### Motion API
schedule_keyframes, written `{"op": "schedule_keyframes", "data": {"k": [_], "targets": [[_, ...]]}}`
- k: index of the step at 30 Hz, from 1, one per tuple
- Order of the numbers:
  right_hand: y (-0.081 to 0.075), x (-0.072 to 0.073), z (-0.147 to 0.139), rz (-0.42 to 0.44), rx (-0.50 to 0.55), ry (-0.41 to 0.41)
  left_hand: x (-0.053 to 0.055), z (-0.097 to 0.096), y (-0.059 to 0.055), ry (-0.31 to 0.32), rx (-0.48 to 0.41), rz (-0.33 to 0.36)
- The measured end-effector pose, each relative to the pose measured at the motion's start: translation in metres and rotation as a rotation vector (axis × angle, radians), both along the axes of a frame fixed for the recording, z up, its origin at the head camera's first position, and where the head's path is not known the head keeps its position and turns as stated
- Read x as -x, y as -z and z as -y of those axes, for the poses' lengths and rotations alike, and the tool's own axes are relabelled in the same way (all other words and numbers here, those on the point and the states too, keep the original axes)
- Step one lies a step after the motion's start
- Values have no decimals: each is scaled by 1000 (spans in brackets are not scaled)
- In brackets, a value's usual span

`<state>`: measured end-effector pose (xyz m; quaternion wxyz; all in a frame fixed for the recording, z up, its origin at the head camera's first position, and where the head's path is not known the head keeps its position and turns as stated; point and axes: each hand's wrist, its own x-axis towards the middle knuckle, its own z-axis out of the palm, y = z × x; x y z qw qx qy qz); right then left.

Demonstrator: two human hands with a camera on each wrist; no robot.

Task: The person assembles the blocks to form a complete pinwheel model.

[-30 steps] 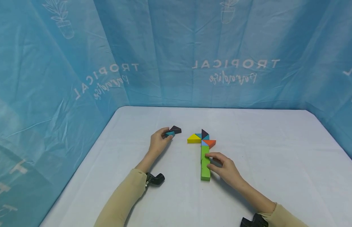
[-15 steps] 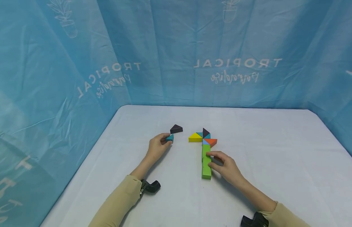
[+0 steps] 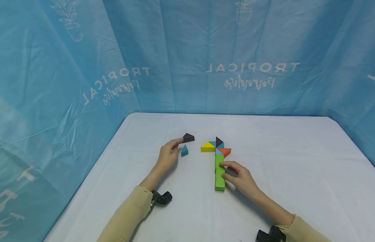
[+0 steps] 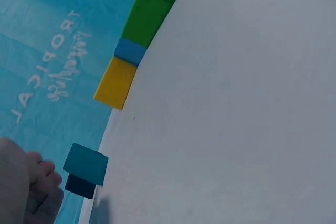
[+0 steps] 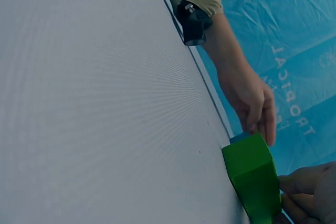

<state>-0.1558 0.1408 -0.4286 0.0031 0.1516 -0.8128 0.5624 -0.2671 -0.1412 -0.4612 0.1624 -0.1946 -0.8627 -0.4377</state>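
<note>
My left hand (image 3: 167,155) reaches toward a black triangular block (image 3: 188,137), its index fingertip at the block's left end; whether they touch, I cannot tell. Just beside that hand a small teal triangular block (image 3: 184,151) stands free on the table. My right hand (image 3: 242,179) has thumb and index fingertips against the right side of two green blocks (image 3: 220,179) lying end to end; the right wrist view shows the fingers (image 5: 302,182) touching one green side. Beyond them are a light blue (image 3: 218,151), an orange (image 3: 225,152), a yellow (image 3: 207,148) and a black triangle (image 3: 218,142), fanned out pinwheel-like with teal pieces between.
A white-covered table (image 3: 281,151) spreads out on all sides of the blocks. Blue printed cloth (image 3: 181,90) hangs behind it and at both sides. A black wrist camera (image 3: 163,198) sits on the left wrist, another (image 3: 271,234) at the right.
My left hand drew the teal block from beside the black block toward me, let go of it, then moved back up to the black block. The right hand stays at the green blocks.
</note>
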Motion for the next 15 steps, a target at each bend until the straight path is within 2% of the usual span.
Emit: {"op": "schedule_keyframes", "data": {"k": [4, 7, 15], "targets": [[1, 0, 1, 7, -4, -3, 4, 2, -3, 98, 86, 62], [2, -1, 1, 11, -7, -5, 4, 2, -3, 138, 108, 100], [0, 0, 1, -11, -8, 0, 1, 4, -1, 95, 69, 100]]}}
